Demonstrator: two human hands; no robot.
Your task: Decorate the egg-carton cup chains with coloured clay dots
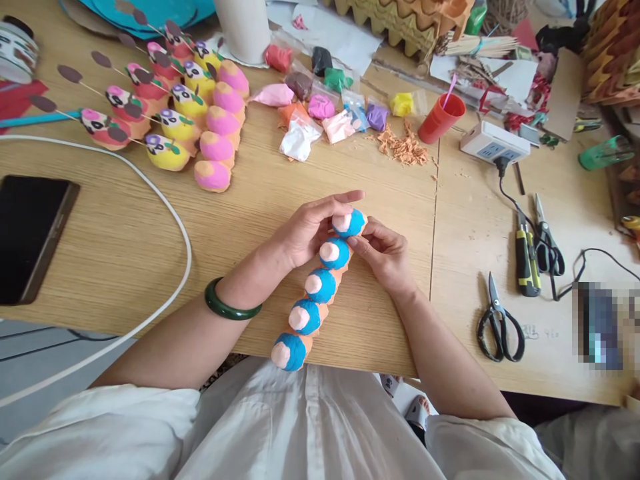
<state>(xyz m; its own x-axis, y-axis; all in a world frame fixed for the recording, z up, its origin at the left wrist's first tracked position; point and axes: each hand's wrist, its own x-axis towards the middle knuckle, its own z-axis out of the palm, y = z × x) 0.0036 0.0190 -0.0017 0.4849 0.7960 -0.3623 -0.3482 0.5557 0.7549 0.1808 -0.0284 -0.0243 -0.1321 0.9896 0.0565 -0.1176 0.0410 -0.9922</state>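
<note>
A strip of several orange egg-carton cups (319,288), each capped with blue clay and a pink tip, lies on the wooden table and overhangs its near edge. My left hand (309,230) grips the far end from the left, fingers curled over the top cup; a green bangle sits on that wrist. From the right, my right hand (384,255) pinches the same far end, fingers pressed against the blue clay.
Rows of painted carton cups with sticks (173,110) lie at back left, clay lumps in bags (320,107) behind. A phone (30,233) and white cable (170,207) are left. Red cup (440,119), power strip (494,143), scissors (497,323) and cutters (527,257) are right.
</note>
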